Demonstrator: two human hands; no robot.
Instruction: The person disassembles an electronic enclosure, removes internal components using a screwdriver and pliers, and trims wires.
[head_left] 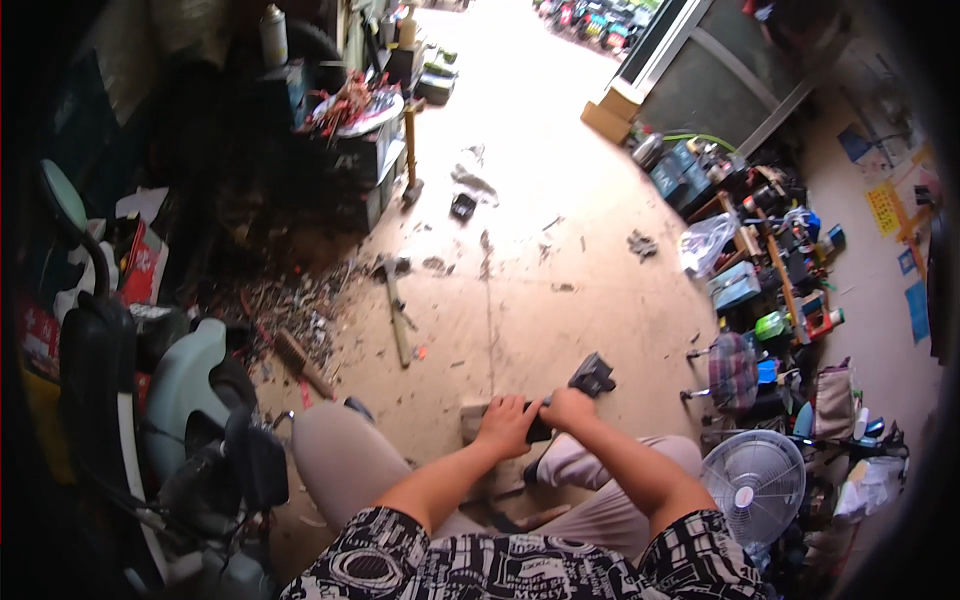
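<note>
My left hand [508,426] lies over a dark, block-like piece [540,431] low between my knees, its fingers bent down on it. My right hand [570,411] is closed right beside it at the piece's right end; whatever lies inside that fist is hidden. From under my left fingers a brownish block [471,424] sticks out to the left. Just past my right hand sits a black angular part [592,374] on the floor. Nearer my body, a tool with a wooden handle [542,518] lies between my legs, partly covered.
A hammer [396,312] and a wooden-handled brush [303,362] lie at left beside scattered scraps [290,310]. A scooter [185,390] stands at far left. On the right are a checkered stool [733,372], a fan [752,486] and crowded shelves of tools [775,250].
</note>
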